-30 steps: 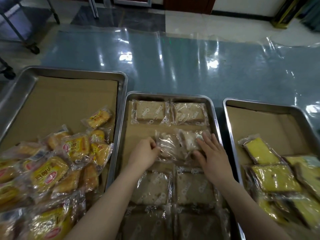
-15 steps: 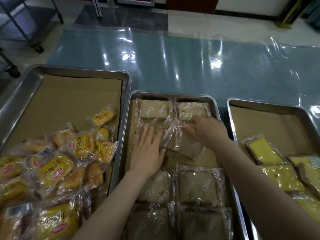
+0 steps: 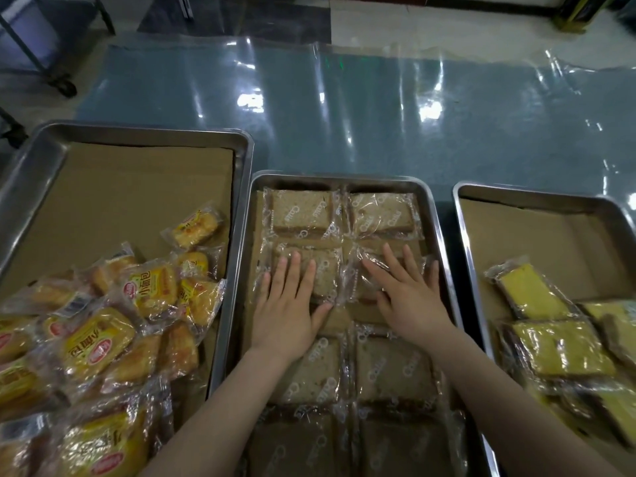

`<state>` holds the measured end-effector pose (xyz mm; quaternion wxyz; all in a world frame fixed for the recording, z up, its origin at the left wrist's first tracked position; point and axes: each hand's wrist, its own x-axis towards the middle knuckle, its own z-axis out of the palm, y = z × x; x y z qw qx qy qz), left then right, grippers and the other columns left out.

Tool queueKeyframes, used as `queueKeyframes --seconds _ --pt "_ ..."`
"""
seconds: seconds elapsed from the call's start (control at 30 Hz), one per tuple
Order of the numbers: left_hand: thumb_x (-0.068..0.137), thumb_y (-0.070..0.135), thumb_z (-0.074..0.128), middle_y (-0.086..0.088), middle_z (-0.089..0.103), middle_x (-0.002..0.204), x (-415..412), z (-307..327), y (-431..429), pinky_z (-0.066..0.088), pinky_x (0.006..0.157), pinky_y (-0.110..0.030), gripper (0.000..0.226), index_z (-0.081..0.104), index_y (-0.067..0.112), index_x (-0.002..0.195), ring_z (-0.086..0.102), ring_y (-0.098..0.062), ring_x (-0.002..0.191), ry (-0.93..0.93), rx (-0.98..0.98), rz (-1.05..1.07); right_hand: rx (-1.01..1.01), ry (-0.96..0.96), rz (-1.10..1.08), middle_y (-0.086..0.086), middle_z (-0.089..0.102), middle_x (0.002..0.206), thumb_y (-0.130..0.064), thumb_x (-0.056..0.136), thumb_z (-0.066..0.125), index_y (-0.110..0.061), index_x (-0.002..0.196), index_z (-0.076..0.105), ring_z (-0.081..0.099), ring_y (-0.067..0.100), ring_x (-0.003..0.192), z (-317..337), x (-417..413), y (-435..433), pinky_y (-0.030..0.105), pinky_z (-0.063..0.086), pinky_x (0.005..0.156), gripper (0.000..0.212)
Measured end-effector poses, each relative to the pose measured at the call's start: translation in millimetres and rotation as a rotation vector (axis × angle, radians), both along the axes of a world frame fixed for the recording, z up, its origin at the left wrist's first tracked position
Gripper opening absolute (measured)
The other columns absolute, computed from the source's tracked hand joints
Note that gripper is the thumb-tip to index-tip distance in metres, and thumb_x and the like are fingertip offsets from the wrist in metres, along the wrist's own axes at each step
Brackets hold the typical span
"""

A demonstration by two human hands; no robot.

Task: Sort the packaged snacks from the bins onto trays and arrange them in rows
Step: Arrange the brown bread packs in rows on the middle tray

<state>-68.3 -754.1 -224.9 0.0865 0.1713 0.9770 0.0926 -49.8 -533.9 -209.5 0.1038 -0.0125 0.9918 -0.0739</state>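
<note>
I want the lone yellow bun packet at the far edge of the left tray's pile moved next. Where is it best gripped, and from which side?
Probably across the short width of the bun packet, over its plump middle, coming from above and the far side. It lies flat on cardboard that is bare beyond it, while its near edge crowds the other packets.
</note>
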Motion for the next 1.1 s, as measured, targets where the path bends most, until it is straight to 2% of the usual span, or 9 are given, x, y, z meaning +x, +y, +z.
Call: queueKeyframes --seconds 0.1,0.2,0.3,0.4,0.53,0.63,0.9,1.1 --pt "0.086 0.066 0.003 -0.001 -0.015 0.154 -5.0 9.9 5.1 -0.008 0.110 -0.040 0.071 -0.011 0.033 0.147 -0.019 -0.018 0.139 0.014 0.075 0.073 -0.037 -0.017 0.032 -0.008 -0.007 0.159 -0.044 0.097 0.035 -0.049 0.147 0.002 -0.021 0.019 0.143 4.0 -0.9 -1.7 0.056 -0.021 0.106 0.060" --pt "0.090 0.060 0.010 -0.003 -0.006 0.156 -21.7 17.4 8.7 0.002 0.109 -0.042 0.066 0.000 0.031 0.148 -0.006 -0.025 0.143 0.093 0.076 0.087 -0.048 0.079 -0.013 -0.009 -0.009 0.158 -0.055 0.093 0.029 -0.045 0.148 0.006 -0.021 0.017 0.144 9.3 -10.3 -3.7 0.057 -0.019 0.108 0.060" --pt "0.090 0.060 0.014 -0.004 -0.007 0.157 -48.8 18.1 15.9 -0.004 0.109 -0.042 0.066 -0.003 0.032 0.148 -0.011 -0.027 0.143 0.120 0.048 0.042 -0.121 0.152 -0.087 -0.009 -0.010 0.157 -0.055 0.094 0.031 -0.040 0.150 0.008 -0.021 0.015 0.143 14.0 -37.3 -5.4 0.053 -0.013 0.113 0.062" --pt "0.089 0.064 0.016 -0.005 -0.014 0.156 -74.4 12.8 25.6 -0.008 0.110 -0.047 0.068 -0.007 0.039 0.147 -0.019 -0.033 0.140 0.081 0.011 0.011 -0.113 0.132 -0.095 -0.003 -0.013 0.159 -0.055 0.096 0.033 -0.038 0.150 0.005 -0.022 0.020 0.143 11.9 -69.6 -9.0 0.049 -0.011 0.115 0.064" --pt "0.083 0.073 0.006 -0.008 -0.025 0.152 -86.6 0.0 27.8 -0.013 0.110 -0.053 0.071 -0.015 0.044 0.144 -0.025 -0.040 0.135 0.025 -0.086 -0.008 -0.052 0.007 -0.051 0.006 -0.025 0.155 -0.068 0.090 0.018 -0.046 0.147 -0.010 -0.031 0.034 0.137 -0.2 -90.2 -9.8 0.053 -0.015 0.112 0.068" --pt "0.078 0.078 -0.003 -0.008 -0.029 0.151 -85.1 -6.6 24.1 -0.017 0.108 -0.052 0.074 -0.021 0.046 0.141 -0.029 -0.040 0.133 0.025 -0.100 -0.021 0.013 -0.035 -0.014 0.011 -0.032 0.151 -0.078 0.079 0.008 -0.050 0.143 -0.019 -0.034 0.040 0.133 -8.5 -85.2 -11.4 0.054 -0.019 0.107 0.075" --pt "0.078 0.081 -0.003 -0.007 -0.029 0.151 -84.0 -6.3 24.0 -0.015 0.110 -0.052 0.076 -0.018 0.045 0.143 -0.029 -0.039 0.134 0.027 -0.103 -0.029 0.109 -0.032 -0.008 0.013 -0.031 0.152 -0.080 0.077 0.003 -0.048 0.142 -0.023 -0.026 0.044 0.137 -9.0 -84.3 -12.5 0.058 -0.011 0.110 0.077" --pt "0.074 0.082 -0.003 -0.007 -0.030 0.150 -89.4 -6.2 26.1 -0.016 0.108 -0.051 0.079 -0.019 0.045 0.143 -0.029 -0.039 0.133 0.012 -0.123 -0.025 0.114 -0.011 -0.023 0.014 -0.032 0.151 -0.081 0.076 0.001 -0.047 0.142 -0.025 -0.029 0.045 0.135 -13.1 -88.4 -11.8 0.058 -0.014 0.109 0.079"
